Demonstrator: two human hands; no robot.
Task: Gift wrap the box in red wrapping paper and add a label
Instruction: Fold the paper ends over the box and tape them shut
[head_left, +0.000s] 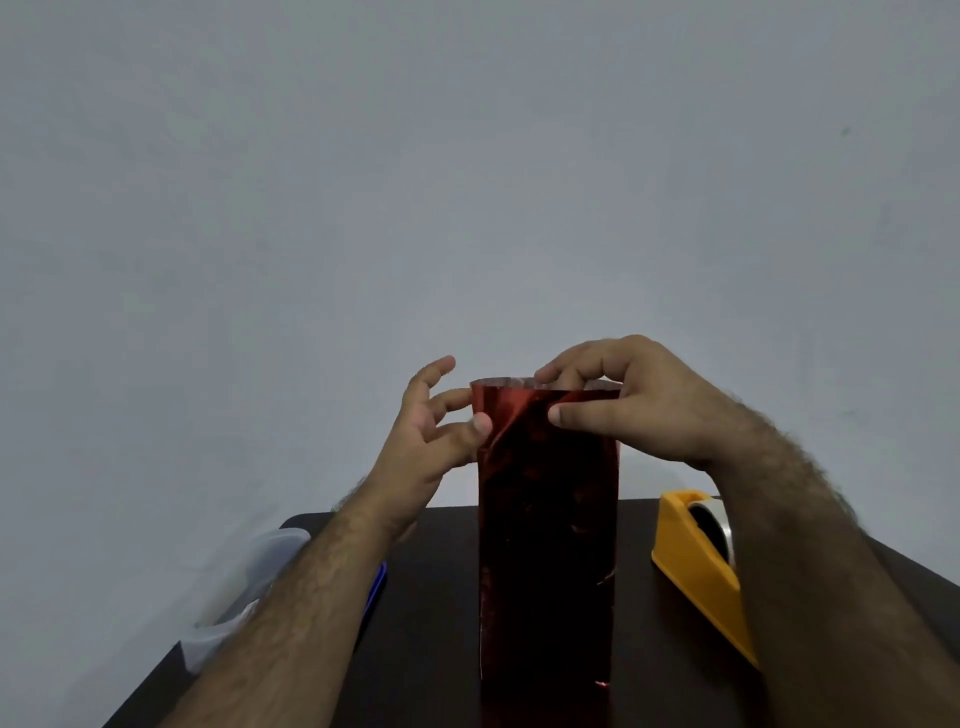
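Head view: a box stands on end on a dark table, sheathed in red foil paper whose open top edge rises above it. Risks, as a judgement: the foil may tear or crease crookedly at the corner fold if the pinch pulls sideways, and the tall, narrow box may tip, since both hands work at its top and nothing steadies its base (the lower end is out of frame). The right hand sits at the top right of the paper, thumb pressed on the near face and fingers curled over the rim, pinching the fold. The left hand is at the top left corner, thumb and a fingertip touching the paper's edge, the other fingers spread and relaxed. An orange tape dispenser stands just right of the box, partly behind the right forearm; a clear plastic tub and a blue object lie to the left.
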